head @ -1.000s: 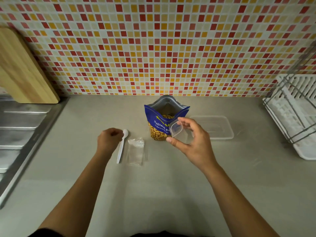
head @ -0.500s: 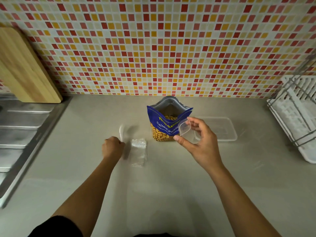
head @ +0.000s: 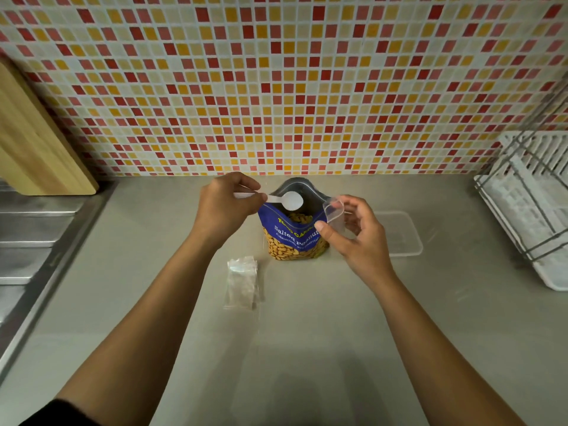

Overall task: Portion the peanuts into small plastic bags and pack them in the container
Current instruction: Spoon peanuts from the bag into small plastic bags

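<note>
The left hand (head: 226, 207) has lifted the spoon (head: 284, 199) off the counter (head: 307, 348) and now grips its handle, the empty bowl over the open peanut bag (head: 295, 229). The right hand (head: 353, 235) still pinches a small clear bag (head: 333, 215) beside it. Spare bags (head: 242, 282) lie nearer; the container (head: 399, 233) sits right.

Person, head view: 2 bare forearms entering from the bottom edge, no watch, rings or bracelets visible. Left hand (head: 226, 207) and right hand (head: 358, 238) ungloved, nails short and unpainted. 1 dark sleeve (head: 58, 415), apparently black, covers the left upper arm at the lower left corner; right arm shows no sleeve.
</note>
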`<state>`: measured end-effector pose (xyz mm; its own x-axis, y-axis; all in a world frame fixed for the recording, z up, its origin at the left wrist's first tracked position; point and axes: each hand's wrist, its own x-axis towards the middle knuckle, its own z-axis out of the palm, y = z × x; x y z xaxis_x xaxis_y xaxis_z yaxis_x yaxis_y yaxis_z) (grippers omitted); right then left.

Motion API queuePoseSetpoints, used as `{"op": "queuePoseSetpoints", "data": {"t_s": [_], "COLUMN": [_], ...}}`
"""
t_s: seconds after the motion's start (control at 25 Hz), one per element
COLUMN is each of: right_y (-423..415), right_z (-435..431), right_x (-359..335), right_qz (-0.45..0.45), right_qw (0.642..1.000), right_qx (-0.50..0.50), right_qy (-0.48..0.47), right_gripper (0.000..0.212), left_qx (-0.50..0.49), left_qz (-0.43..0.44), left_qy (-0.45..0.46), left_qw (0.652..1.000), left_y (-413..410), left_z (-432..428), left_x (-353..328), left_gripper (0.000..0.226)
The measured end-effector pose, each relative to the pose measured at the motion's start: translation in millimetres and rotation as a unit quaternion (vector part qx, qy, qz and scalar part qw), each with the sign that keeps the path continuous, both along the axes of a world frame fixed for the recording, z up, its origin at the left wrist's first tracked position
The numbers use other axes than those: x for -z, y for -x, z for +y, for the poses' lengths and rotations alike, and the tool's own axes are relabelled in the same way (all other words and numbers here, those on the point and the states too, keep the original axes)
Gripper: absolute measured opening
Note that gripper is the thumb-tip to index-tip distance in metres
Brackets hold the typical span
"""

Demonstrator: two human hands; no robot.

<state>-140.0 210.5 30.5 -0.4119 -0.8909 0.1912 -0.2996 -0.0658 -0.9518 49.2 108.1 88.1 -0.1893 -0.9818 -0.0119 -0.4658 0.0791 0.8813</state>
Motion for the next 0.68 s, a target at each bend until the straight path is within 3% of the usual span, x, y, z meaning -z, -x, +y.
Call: {"op": "queuePoseSetpoints", "data": {"t_s": [0.2, 0.28, 0.36, 0.44, 0.56, 0.68], "right_y": [7, 10, 12, 15, 18, 17], "right_z": [-12, -12, -13, -12, -11, -11], "right_x": [-5, -4, -2, -1, 1, 4], "right_qz": [0.025, 0.035, 0.038, 0.033, 0.024, 0.03], "right_qw": [0.998, 0.997, 0.996, 0.996, 0.996, 0.996], "right_qx": [-0.043, -0.051, -0.054, -0.059, -0.067, -0.071], "right_qy": [-0.045, -0.053, -0.056, -0.056, -0.054, -0.053], "right_gripper": [0.057, 0.058, 0.057, 0.053, 0.05, 0.05], "left_qx": [0.026, 0.065, 0.102, 0.101, 0.081, 0.067], "left_qz": [0.051, -0.074, -0.215, -0.317, -0.373, -0.366], "left_qy": [-0.01, 0.086, 0.184, 0.217, 0.201, 0.137], "left_qw": [0.998, 0.991, 0.954, 0.918, 0.902, 0.918], "left_y": [18, 21, 24, 28, 37, 48], "left_z": [-6, -7, -8, -7, -6, -11], "left_x": [-4, -1, 6, 13, 20, 27], "left_gripper": [0.016, 0.022, 0.025, 0.027, 0.029, 0.032]}}
